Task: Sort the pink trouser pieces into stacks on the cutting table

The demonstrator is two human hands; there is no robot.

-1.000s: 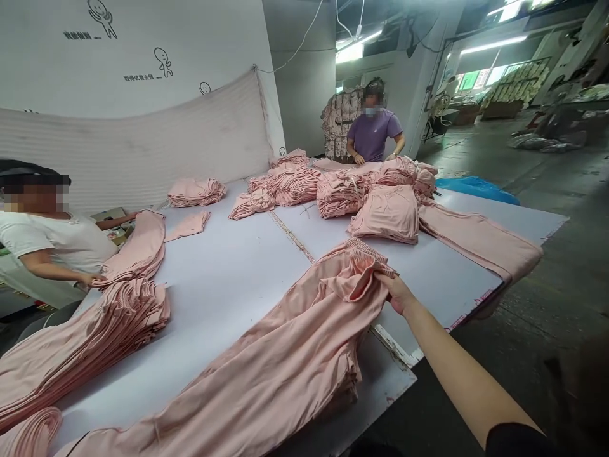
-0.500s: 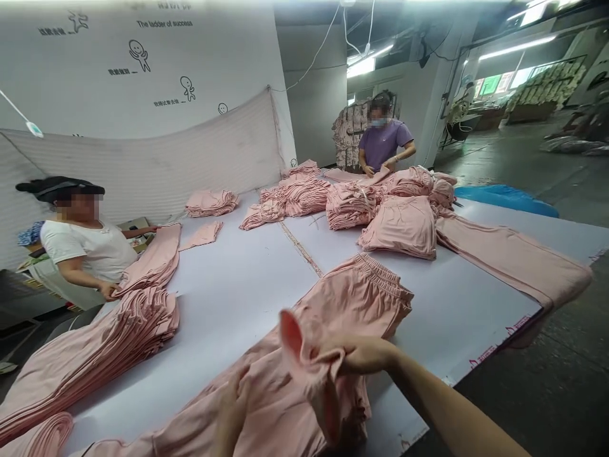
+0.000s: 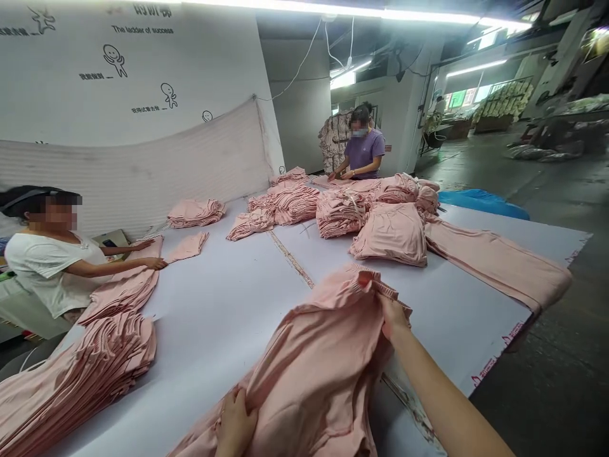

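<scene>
A pair of pink pants (image 3: 314,362) with a gathered elastic waistband is spread in front of me, its upper end lifted off other pink cloth. My right hand (image 3: 394,317) is closed on the waistband at the right, with the fingers partly hidden behind the fabric. Lower down, my left hand (image 3: 236,422) grips the left edge of the same pants, thumb on top. The far ends of the legs run out of view at the bottom. Beneath, the worktable (image 3: 219,304) has a pale smooth top.
At the left a co-worker (image 3: 47,254) handles pink pieces beside a thick pink stack (image 3: 90,374). Another person in purple (image 3: 365,152) works at the far side. Pink bundles (image 3: 340,212) line the table's back, and folded pink pants (image 3: 499,260) hang over the right edge.
My right hand has moved up and right to the waistband, pulling it taut. The crumpled opening it held now lies smoothed out. The left co-worker's arms have reached forward.
</scene>
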